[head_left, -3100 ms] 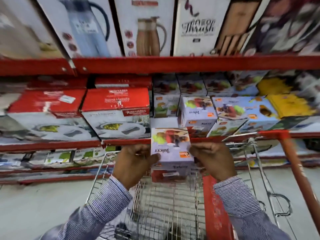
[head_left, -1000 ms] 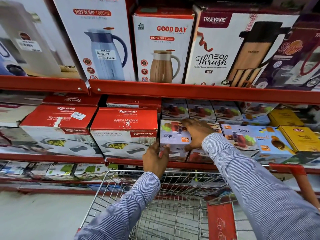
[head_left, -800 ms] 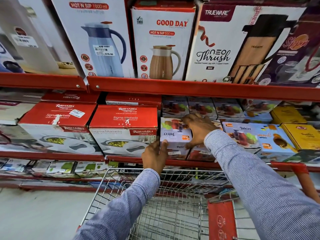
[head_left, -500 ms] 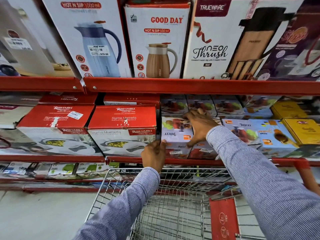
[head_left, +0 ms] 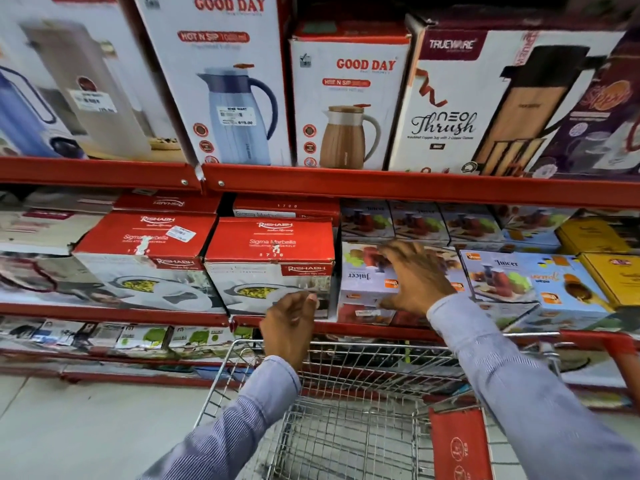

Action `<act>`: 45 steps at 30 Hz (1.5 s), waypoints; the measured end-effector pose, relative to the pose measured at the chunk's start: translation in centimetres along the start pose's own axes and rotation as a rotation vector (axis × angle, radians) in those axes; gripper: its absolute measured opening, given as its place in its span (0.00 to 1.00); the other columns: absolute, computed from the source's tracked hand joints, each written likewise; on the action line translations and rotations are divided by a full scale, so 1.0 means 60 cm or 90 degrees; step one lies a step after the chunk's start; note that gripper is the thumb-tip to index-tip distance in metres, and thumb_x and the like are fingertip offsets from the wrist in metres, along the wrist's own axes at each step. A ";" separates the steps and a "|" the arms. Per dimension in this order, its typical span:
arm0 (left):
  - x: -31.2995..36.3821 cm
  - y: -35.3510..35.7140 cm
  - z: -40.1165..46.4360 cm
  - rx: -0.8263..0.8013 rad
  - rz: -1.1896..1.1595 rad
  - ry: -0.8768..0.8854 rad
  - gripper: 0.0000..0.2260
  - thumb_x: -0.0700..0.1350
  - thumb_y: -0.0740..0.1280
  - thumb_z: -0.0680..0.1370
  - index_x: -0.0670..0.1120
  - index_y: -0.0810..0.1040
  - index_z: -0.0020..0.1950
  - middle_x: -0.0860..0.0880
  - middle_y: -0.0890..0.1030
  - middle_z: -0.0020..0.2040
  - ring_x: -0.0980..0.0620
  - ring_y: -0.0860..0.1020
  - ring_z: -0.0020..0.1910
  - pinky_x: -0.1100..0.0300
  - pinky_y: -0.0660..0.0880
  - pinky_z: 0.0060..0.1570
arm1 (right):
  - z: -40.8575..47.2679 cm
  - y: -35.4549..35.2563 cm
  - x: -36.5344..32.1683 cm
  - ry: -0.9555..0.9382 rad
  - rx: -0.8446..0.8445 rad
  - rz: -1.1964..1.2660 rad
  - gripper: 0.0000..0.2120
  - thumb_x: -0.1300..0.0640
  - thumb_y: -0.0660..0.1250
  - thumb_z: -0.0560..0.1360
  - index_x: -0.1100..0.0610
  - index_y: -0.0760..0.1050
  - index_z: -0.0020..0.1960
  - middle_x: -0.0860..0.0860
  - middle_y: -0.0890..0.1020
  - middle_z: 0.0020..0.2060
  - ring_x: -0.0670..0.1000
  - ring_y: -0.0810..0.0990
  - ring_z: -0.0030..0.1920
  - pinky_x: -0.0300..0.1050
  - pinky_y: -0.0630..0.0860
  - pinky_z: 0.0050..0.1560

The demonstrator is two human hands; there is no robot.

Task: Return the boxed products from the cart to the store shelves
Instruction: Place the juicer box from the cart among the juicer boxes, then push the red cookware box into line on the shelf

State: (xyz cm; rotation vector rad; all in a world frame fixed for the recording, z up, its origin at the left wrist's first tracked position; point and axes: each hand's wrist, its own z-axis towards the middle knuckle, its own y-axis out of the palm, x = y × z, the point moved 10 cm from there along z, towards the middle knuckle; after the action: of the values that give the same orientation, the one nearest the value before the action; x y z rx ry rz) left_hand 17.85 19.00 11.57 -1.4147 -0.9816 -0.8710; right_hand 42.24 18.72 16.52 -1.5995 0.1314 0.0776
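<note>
The red middle shelf (head_left: 381,329) carries red Rishabh casserole boxes (head_left: 270,268) at left, stacked Juicer boxes (head_left: 363,282) beside them, and yellow boxes (head_left: 613,282) at right.

Bright, even store light; motion blur smears box print at left; wide-angle bowing bends the shelf edges.

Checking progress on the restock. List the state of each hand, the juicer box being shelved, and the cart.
Juicer box: on the middle shelf, stacked on another box, print upside down.
Right hand: open, fingers spread over the box top.
Left hand: loosely curled, holding nothing.
Cart: no boxes visible in the basket.
</note>
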 end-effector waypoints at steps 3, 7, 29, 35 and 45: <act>-0.031 -0.096 0.012 0.083 -0.040 -0.025 0.07 0.46 0.71 0.75 0.48 0.83 0.52 0.50 0.86 0.46 0.59 0.83 0.43 0.59 0.81 0.50 | -0.028 -0.004 -0.059 0.033 0.098 0.282 0.40 0.46 0.75 0.66 0.51 0.61 0.73 0.50 0.67 0.72 0.54 0.66 0.71 0.52 0.65 0.72; -0.061 -0.188 0.038 0.135 -0.085 -0.064 0.11 0.44 0.72 0.75 0.43 0.79 0.56 0.48 0.84 0.48 0.46 0.83 0.51 0.64 0.80 0.44 | -0.043 0.023 -0.126 0.129 0.114 0.533 0.38 0.51 0.75 0.69 0.51 0.60 0.74 0.50 0.70 0.72 0.52 0.71 0.70 0.53 0.72 0.68; -0.049 -0.212 0.106 -0.059 0.076 0.011 0.32 0.53 0.73 0.72 0.47 0.67 0.72 0.46 0.79 0.65 0.43 0.82 0.56 0.48 0.79 0.58 | -0.031 0.075 -0.161 0.259 0.138 0.679 0.31 0.63 0.72 0.71 0.55 0.66 0.71 0.32 0.71 0.52 0.44 0.69 0.63 0.39 0.66 0.64; -0.049 -0.214 0.110 -0.051 0.070 0.017 0.30 0.52 0.74 0.72 0.46 0.68 0.71 0.44 0.81 0.63 0.43 0.83 0.51 0.46 0.80 0.55 | -0.032 0.074 -0.166 0.253 0.129 0.696 0.31 0.66 0.71 0.71 0.54 0.65 0.72 0.35 0.71 0.54 0.42 0.68 0.63 0.38 0.66 0.64; -0.052 -0.220 0.113 -0.058 0.084 0.011 0.27 0.54 0.73 0.72 0.48 0.71 0.69 0.48 0.82 0.62 0.62 0.76 0.37 0.61 0.71 0.45 | -0.035 0.074 -0.166 0.257 0.091 0.705 0.32 0.66 0.70 0.71 0.57 0.64 0.73 0.42 0.71 0.58 0.44 0.69 0.64 0.33 0.67 0.60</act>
State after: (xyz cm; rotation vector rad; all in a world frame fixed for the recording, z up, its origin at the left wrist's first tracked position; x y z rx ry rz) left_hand 4.28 25.51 13.14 -1.5291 -0.8348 -0.8376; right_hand 31.72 16.87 13.50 -1.2155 1.2937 0.5822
